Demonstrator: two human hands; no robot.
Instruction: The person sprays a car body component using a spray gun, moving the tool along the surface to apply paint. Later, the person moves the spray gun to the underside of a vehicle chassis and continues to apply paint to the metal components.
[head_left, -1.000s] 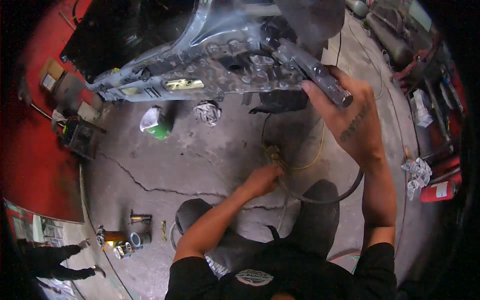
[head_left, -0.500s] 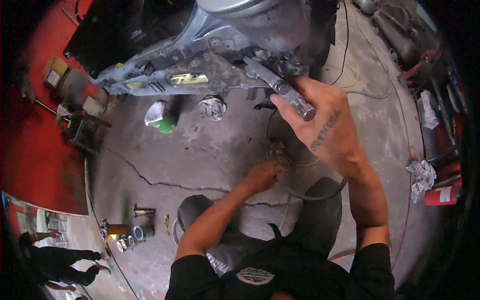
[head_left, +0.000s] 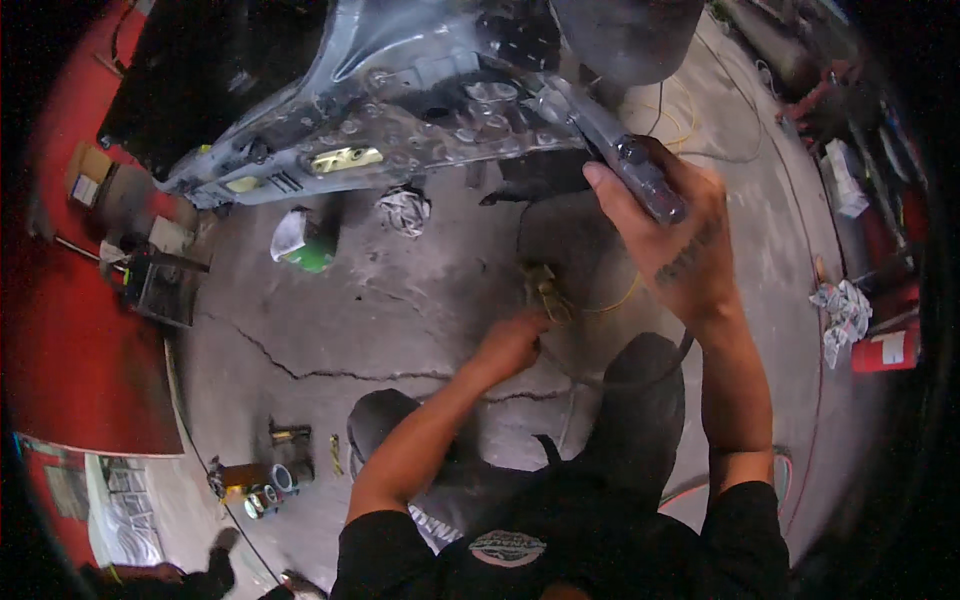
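Right hand (head_left: 690, 220) has a solid grip on a barrel-shaped metal hand tool (head_left: 605, 125) up at about half past one, fingers wrapped around it and thumb along the side. Its nose reaches the car body section (head_left: 400, 140) at eleven; can't tell if they're touching. That metal's grey and kinda grimy, with round dimples and a shiny yellowish slot. A dark hose (head_left: 672, 368) curves below the right wrist. Left hand (head_left: 510, 345) is curled just below the middle, right by a yellowish fitting (head_left: 545, 285), and honestly I can't tell if it's gripping anything. Crumpled paper (head_left: 405, 212) sits between ten and eleven, beside a white-and-green container (head_left: 303, 240), contents not visible. Around eight there's a bunch of cans (head_left: 262, 500), one round-mouthed with a grey inside, but I can't make out what's in it. Cardboard box (head_left: 88, 172) way out near ten, and at three a red cylinder (head_left: 885, 350) with a white label. Floor's cracked concrete (head_left: 400, 340).
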